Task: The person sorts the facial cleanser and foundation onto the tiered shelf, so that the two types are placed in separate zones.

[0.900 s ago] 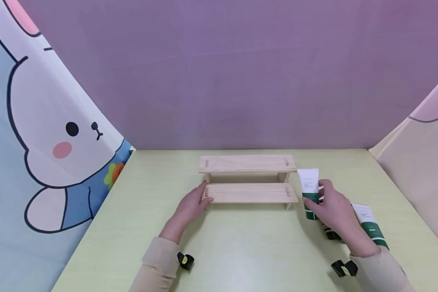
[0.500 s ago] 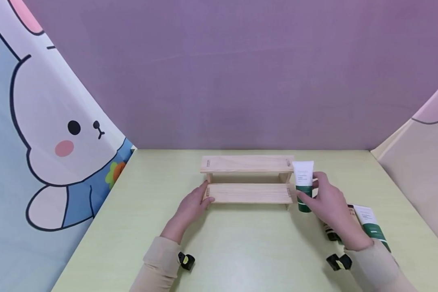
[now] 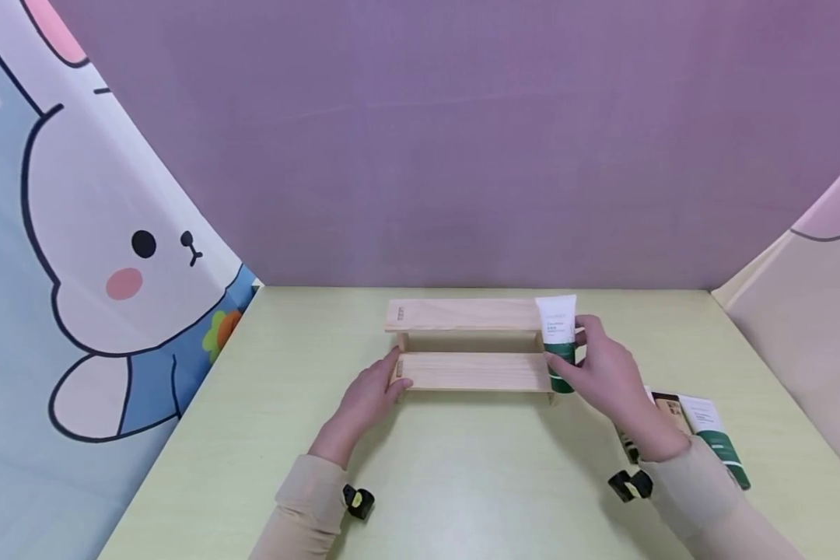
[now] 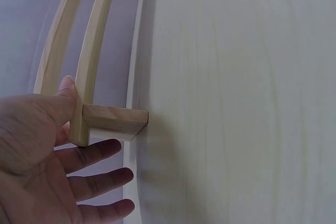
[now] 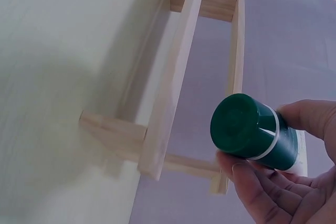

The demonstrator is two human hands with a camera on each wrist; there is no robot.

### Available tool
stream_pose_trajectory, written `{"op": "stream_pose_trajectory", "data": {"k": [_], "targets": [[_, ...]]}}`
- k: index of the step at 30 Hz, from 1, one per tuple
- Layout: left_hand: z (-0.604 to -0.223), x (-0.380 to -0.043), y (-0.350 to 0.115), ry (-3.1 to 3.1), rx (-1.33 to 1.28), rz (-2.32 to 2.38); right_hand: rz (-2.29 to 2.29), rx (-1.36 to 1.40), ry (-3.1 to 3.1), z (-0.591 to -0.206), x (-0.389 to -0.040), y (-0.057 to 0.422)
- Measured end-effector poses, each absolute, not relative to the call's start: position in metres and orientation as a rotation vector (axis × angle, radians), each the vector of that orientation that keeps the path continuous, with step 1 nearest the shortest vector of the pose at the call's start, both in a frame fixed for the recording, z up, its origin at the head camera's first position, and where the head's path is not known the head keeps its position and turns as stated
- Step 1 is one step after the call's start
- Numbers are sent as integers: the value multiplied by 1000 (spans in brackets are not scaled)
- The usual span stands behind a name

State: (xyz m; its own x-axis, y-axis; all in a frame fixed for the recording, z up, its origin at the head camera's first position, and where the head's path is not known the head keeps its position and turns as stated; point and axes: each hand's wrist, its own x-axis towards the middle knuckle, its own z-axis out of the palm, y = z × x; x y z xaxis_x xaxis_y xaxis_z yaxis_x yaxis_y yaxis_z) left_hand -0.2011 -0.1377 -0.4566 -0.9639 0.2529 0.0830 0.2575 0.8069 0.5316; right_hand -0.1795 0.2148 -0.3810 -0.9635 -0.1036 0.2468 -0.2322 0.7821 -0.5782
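Pinching, right grip (image 3: 607, 375): it is holding a white-and-green plastic squeeze tube (image 3: 558, 330), green cap (image 5: 234, 127) down, just left of the palm.
Bracing, left grip (image 3: 369, 391): thumb and index finger are pinching the left end of a pale two-tier wooden stand (image 3: 472, 371).
Tube handling: holding the cap level and pressing lightly is probably helping, the stand being braced.

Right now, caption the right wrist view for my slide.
The right hand holds a tube, its green end toward the camera, near a two-tier wooden shelf.
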Motion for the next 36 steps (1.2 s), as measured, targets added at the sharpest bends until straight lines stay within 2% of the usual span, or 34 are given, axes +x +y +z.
{"op": "stream_pose_trajectory", "data": {"k": [15,36], "targets": [[-456,-207,-134,-3018,-405,-753,1080,366,-2642,-371,-214,175],[-453,-206,-132,-3016,-357,-725,1387,473,-2482,-365,-269,76]]}}
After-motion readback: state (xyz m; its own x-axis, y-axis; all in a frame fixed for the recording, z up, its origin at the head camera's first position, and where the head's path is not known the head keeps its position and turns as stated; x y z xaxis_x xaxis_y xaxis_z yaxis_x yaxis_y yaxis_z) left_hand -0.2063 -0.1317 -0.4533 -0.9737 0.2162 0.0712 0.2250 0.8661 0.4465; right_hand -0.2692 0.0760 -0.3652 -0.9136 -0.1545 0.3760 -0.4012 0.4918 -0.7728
